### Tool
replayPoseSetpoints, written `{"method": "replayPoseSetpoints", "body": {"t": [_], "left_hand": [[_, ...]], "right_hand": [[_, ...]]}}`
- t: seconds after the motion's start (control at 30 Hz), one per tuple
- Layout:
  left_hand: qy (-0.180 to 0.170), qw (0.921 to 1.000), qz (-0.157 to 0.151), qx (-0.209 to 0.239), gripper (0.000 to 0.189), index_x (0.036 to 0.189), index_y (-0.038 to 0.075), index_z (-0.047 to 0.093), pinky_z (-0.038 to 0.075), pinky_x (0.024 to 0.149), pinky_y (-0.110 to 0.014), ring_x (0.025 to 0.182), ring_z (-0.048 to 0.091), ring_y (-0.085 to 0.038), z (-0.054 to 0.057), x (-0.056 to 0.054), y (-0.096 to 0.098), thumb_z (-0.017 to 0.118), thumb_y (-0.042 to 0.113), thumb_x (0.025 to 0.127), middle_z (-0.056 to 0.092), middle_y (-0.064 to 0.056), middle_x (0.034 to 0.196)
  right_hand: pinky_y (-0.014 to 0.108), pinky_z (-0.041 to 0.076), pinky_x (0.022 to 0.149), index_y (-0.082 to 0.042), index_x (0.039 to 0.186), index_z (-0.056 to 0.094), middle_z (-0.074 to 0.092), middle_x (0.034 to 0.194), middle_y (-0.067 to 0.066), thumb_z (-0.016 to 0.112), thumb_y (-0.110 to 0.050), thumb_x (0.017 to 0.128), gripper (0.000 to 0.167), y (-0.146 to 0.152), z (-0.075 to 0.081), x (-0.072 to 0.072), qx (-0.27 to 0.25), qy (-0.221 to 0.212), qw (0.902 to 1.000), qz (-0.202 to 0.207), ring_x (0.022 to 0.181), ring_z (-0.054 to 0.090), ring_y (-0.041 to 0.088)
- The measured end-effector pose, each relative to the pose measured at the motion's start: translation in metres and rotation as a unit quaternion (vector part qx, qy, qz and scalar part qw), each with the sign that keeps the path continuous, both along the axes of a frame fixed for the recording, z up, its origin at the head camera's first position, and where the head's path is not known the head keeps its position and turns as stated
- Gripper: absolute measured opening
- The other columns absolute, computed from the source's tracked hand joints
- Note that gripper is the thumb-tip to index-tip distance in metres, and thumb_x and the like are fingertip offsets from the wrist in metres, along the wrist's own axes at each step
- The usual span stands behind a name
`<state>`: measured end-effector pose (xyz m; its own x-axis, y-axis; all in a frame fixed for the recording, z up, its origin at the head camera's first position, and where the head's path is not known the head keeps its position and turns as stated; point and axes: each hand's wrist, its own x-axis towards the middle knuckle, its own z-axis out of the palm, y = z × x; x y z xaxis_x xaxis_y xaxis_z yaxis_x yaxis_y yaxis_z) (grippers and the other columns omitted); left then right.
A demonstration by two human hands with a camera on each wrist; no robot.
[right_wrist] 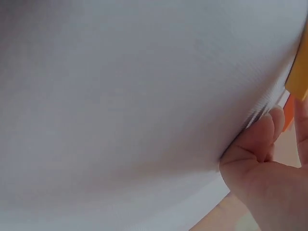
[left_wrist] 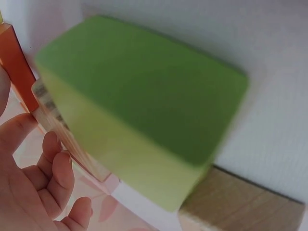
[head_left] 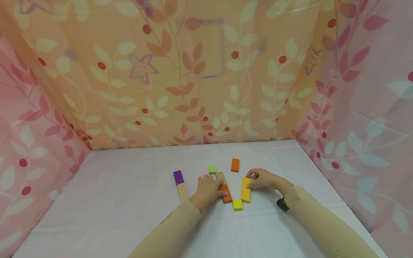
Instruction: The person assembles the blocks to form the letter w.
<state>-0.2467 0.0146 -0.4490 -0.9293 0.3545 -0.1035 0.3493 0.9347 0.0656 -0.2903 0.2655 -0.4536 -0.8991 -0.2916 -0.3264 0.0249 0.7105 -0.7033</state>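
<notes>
My left hand [head_left: 208,188] rests beside a row made of a plain wood block [head_left: 219,176] and an orange block [head_left: 227,195], its thumb and index finger at the orange one. In the left wrist view the smaller fingers [left_wrist: 60,180] curl loosely. My right hand [head_left: 262,178] holds the upper end of a long amber block [head_left: 246,191] between thumb and index finger. At that block's lower end lies a small yellow block [head_left: 237,205], between the amber and orange blocks. A pink block [head_left: 204,174] is mostly hidden behind the left hand, with a lime green block [head_left: 212,169] just beyond.
A purple block [head_left: 178,177] and a plain wood block [head_left: 183,192] form a line on the left. Another orange block [head_left: 235,165] lies farther back. A green block [left_wrist: 144,91] looms large in the left wrist view. Floral cloth walls [head_left: 200,107] enclose the white table [head_left: 113,200].
</notes>
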Motion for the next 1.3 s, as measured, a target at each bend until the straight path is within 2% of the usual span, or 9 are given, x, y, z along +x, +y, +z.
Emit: {"method": "replayPoseSetpoints", "body": {"t": [0.13,0.23,0.4,0.57,0.73,0.83,1.0,1.17,1.3], "left_hand": [[0.002,1.0000,-0.001,0.002,0.063,0.136,0.028,0.059,0.036,0.096,-0.048,0.100,0.049,-0.026,0.001,0.000,0.000,0.065,0.059,0.082,0.060,-0.012,0.115],[0.000,1.0000,0.000,-0.003,0.063,0.137,0.028,0.058,0.036,0.096,-0.048,0.101,0.049,-0.026,0.001,0.000,0.001,0.064,0.059,0.082,0.060,-0.012,0.116],[-0.006,0.9999,0.003,-0.011,0.063,0.138,0.029,0.057,0.036,0.098,-0.048,0.102,0.049,-0.025,0.002,0.001,0.002,0.063,0.059,0.082,0.059,-0.011,0.116],[-0.002,0.9999,0.003,-0.012,0.063,0.137,0.029,0.058,0.036,0.096,-0.047,0.101,0.050,-0.025,0.001,0.000,0.003,0.064,0.059,0.082,0.059,-0.011,0.113],[0.001,0.9999,0.003,-0.011,0.063,0.137,0.030,0.058,0.037,0.093,-0.047,0.101,0.050,-0.025,-0.003,-0.003,0.002,0.064,0.060,0.082,0.060,-0.010,0.112],[0.005,0.9999,0.000,-0.015,0.063,0.136,0.030,0.058,0.038,0.093,-0.047,0.101,0.050,-0.025,-0.005,-0.003,0.002,0.063,0.060,0.081,0.060,-0.010,0.111],[0.011,0.9997,-0.004,-0.021,0.064,0.136,0.030,0.058,0.038,0.094,-0.047,0.102,0.051,-0.026,-0.006,-0.003,0.002,0.063,0.061,0.081,0.061,-0.011,0.113],[0.008,0.9998,-0.003,-0.016,0.063,0.135,0.030,0.060,0.038,0.094,-0.047,0.102,0.051,-0.026,-0.005,-0.004,0.002,0.063,0.061,0.081,0.060,-0.011,0.113],[0.006,0.9998,-0.005,-0.018,0.062,0.135,0.029,0.060,0.038,0.093,-0.046,0.102,0.051,-0.025,-0.004,-0.004,0.002,0.062,0.061,0.081,0.060,-0.010,0.112]], "right_hand": [[0.032,0.041,0.070,-0.006,0.133,0.055,0.054,0.110,0.016,0.071,-0.027,0.090,0.051,0.002,0.004,-0.008,-0.052,-0.032,0.9969,-0.050,0.084,0.050,0.024],[0.031,0.042,0.068,-0.005,0.143,0.045,0.055,0.108,0.017,0.068,-0.026,0.092,0.060,0.000,0.005,-0.016,-0.071,-0.035,0.9944,-0.070,0.079,0.051,0.022],[0.033,0.044,0.074,-0.009,0.151,0.033,0.055,0.114,0.019,0.072,-0.033,0.089,0.077,-0.008,0.004,-0.031,-0.016,0.000,0.9990,-0.041,0.088,0.051,0.025],[0.041,0.042,0.085,-0.011,0.154,0.028,0.054,0.114,0.021,0.075,-0.037,0.086,0.086,-0.018,0.000,-0.047,0.038,0.023,0.9990,-0.003,0.097,0.049,0.030],[0.053,0.036,0.102,-0.010,0.153,0.030,0.043,0.140,0.028,0.076,-0.044,0.082,0.091,-0.028,-0.004,-0.058,0.079,0.015,0.9968,0.006,0.118,0.047,0.039],[0.056,0.031,0.106,-0.011,0.151,0.034,0.035,0.148,0.027,0.078,-0.042,0.081,0.088,-0.032,-0.005,-0.060,0.077,0.003,0.9969,-0.015,0.125,0.043,0.042],[0.057,0.029,0.107,-0.007,0.147,0.041,0.034,0.148,0.027,0.079,-0.032,0.082,0.079,-0.036,-0.004,-0.056,0.064,0.020,0.9974,-0.028,0.130,0.039,0.044],[0.054,0.035,0.103,-0.005,0.142,0.046,0.041,0.143,0.027,0.080,-0.027,0.082,0.073,-0.035,-0.003,-0.053,0.056,0.051,0.9968,-0.027,0.121,0.046,0.040],[0.047,0.042,0.095,-0.004,0.141,0.047,0.047,0.136,0.025,0.080,-0.029,0.081,0.072,-0.030,-0.004,-0.052,0.041,0.055,0.9972,-0.030,0.108,0.050,0.034]]}}
